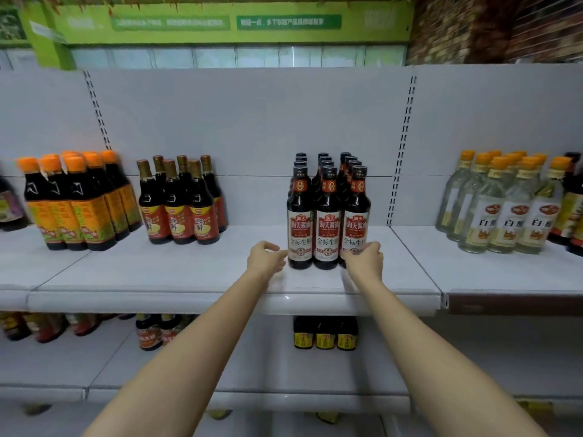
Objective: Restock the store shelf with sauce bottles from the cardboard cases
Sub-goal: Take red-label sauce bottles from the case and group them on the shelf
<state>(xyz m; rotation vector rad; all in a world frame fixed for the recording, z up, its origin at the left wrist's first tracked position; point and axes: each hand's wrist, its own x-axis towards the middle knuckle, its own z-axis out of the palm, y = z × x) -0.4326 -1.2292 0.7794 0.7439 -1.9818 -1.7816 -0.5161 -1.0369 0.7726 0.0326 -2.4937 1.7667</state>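
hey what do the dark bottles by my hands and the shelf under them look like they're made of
Dark sauce bottles: likely glass, possibly glossy plastic; sharp highlights on the shoulders, paper-like labels. Shelf: looks like white-painted metal, semi-gloss, with a rounded front lip and slotted uprights behind.

Both arms outstretched; left hand point(266, 257) fingers loosely curled, right hand point(365, 258) fingers curled forward.

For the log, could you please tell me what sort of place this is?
Most likely a grocery store aisle: white slotted shelving, grouped dark sauce bottles, clear vinegar bottles, and a green sign above.
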